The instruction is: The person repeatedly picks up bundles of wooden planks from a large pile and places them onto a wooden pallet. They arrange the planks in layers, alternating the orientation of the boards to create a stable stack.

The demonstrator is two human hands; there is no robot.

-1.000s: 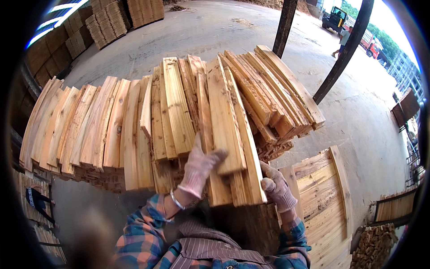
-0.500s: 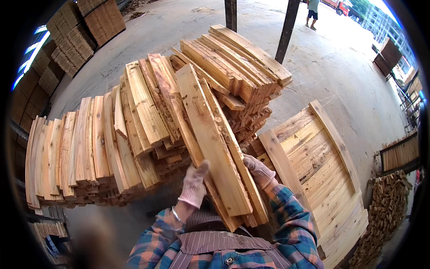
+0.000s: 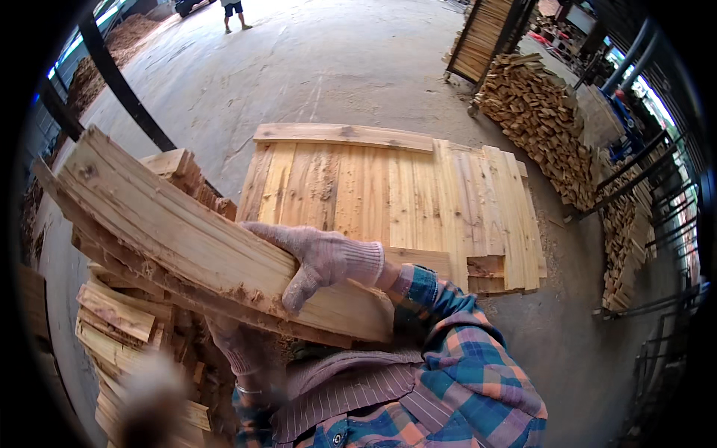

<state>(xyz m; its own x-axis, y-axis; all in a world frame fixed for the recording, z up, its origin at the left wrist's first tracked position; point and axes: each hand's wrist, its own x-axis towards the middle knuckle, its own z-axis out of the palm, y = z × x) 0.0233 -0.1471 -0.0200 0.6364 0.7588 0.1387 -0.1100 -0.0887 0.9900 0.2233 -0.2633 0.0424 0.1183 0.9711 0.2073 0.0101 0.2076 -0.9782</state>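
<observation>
The bundle of rough-sawn boards (image 3: pixel 187 246) sits at the centre-left of the view, lifted clear of the stack of boards (image 3: pixel 127 336) at 8 o'clock and tilted, its far ends high toward 10 o'clock and its near ends low against the person's chest. The right hand (image 3: pixel 321 261), gloved, lies over the top face of the bundle with its fingers curled over the upper edge, closed on the boards. The left hand (image 3: pixel 235 347), also gloved, is under the bundle at 6 o'clock from it and bears against the underside; whether its fingers close round the wood cannot be told. To carry this load well, keep 1 hand above and 1 below so the boards stay clamped as a pack, hold the pack close to the body, and keep the ends level so no loose board slides out. At 1 o'clock a wooden pallet (image 3: pixel 418 194) lies flat on the concrete floor (image 3: pixel 314 67). The number of boards in the bundle is unclear, and a blurred object covers the lower-left corner.
</observation>
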